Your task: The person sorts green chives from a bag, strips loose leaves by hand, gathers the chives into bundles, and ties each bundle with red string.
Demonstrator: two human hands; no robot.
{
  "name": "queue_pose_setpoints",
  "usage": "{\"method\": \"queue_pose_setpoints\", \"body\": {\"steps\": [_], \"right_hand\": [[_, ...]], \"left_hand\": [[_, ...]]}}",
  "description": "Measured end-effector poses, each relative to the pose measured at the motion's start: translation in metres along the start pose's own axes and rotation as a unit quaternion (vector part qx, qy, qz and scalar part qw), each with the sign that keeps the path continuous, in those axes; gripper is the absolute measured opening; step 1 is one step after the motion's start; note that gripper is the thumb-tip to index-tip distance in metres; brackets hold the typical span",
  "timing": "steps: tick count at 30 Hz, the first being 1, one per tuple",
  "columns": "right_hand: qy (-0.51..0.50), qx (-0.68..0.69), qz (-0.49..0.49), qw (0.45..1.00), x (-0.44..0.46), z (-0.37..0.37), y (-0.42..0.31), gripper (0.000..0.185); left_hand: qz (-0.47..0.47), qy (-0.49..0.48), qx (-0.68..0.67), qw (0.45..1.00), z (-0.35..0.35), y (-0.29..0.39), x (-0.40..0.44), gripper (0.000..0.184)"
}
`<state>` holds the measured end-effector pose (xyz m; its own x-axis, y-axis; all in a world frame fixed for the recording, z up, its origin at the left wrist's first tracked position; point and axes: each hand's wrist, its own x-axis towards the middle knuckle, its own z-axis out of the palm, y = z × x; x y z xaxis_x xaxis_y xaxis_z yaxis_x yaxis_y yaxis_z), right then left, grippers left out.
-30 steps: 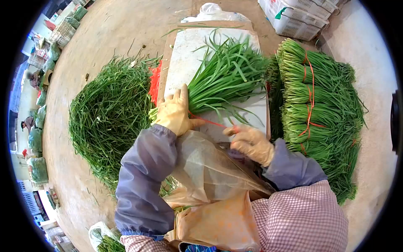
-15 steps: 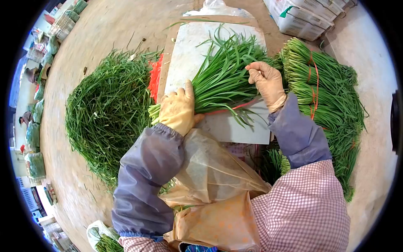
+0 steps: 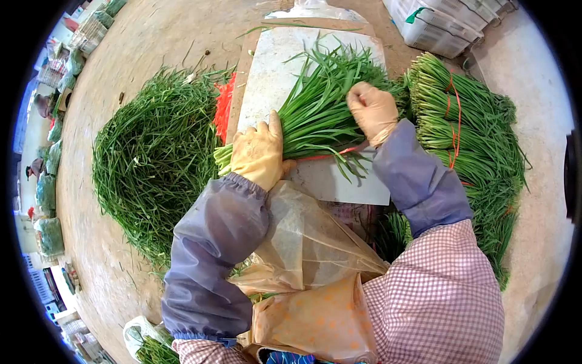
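Note:
A bunch of garlic chives [image 3: 318, 115] lies on a white board [image 3: 267, 76], pale stem ends to the left and green leaves fanned to the upper right. My left hand [image 3: 257, 155], in a yellowish glove, is wrapped over the bunch near its stems and presses it to the board. Over the leaves, my right hand [image 3: 373, 112], also gloved, is closed in a pinch. What its fingertips hold, if anything, is hidden. A red strip [image 3: 324, 156] runs from under the bunch, partly covered by leaves.
A heap of loose green leaves [image 3: 151, 164] lies left of the board, with red strips [image 3: 224, 109] hanging at the board's edge. Red-tied chive bundles [image 3: 467, 133] are stacked to the right. White crates [image 3: 430, 30] stand at the upper right. People and green bags line the far left.
My right hand has moved left and slightly up over the leaves, its fingers curling in more tightly. My left hand stays on the stems.

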<state>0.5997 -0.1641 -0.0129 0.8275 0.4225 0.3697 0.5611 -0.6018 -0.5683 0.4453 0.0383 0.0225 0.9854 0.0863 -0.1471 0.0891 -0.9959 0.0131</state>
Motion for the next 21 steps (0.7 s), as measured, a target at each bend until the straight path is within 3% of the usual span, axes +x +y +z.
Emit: {"method": "queue_pose_setpoints", "body": {"steps": [1,3,5,6,9,10,15,17,19,20,21], "right_hand": [[0.051,0.098,0.020,0.994,0.000,0.002,0.013,0.007],[0.107,0.325,0.194,0.920,0.001,-0.001,0.040,0.008],[0.136,0.371,0.246,0.885,-0.007,-0.024,0.036,0.012],[0.144,0.422,0.255,0.858,-0.012,-0.029,0.035,0.015],[0.047,0.509,0.225,0.829,-0.025,-0.045,0.025,0.015],[0.022,0.465,0.218,0.858,-0.022,-0.047,0.019,0.017],[0.026,0.188,-0.103,0.976,0.002,-0.032,-0.032,0.024],[0.011,0.132,-0.157,0.979,0.012,-0.023,-0.030,0.026],[-0.006,0.167,-0.139,0.976,0.024,-0.003,-0.016,0.023],[0.073,0.127,-0.181,0.973,0.029,-0.003,-0.014,0.013],[0.084,0.193,-0.105,0.972,0.033,-0.005,-0.010,0.015]], "left_hand": [[0.000,-0.002,-0.002,1.000,0.000,0.000,0.000,0.105],[-0.001,-0.004,-0.007,1.000,-0.001,-0.001,0.000,0.104],[-0.002,0.001,-0.007,1.000,-0.002,-0.001,-0.001,0.104],[-0.002,0.003,-0.007,1.000,-0.002,0.000,0.000,0.104],[-0.006,-0.001,-0.013,1.000,-0.003,0.001,-0.001,0.103],[-0.007,-0.002,-0.007,1.000,-0.003,0.001,-0.001,0.104],[-0.019,-0.015,0.004,1.000,-0.004,0.003,0.001,0.105],[-0.021,-0.013,-0.006,1.000,-0.006,0.004,0.000,0.104],[-0.020,-0.008,-0.010,1.000,-0.006,0.002,-0.001,0.103],[-0.018,-0.004,-0.011,1.000,-0.004,0.001,-0.001,0.103],[-0.015,0.001,-0.012,1.000,-0.002,0.001,-0.001,0.102]]}}
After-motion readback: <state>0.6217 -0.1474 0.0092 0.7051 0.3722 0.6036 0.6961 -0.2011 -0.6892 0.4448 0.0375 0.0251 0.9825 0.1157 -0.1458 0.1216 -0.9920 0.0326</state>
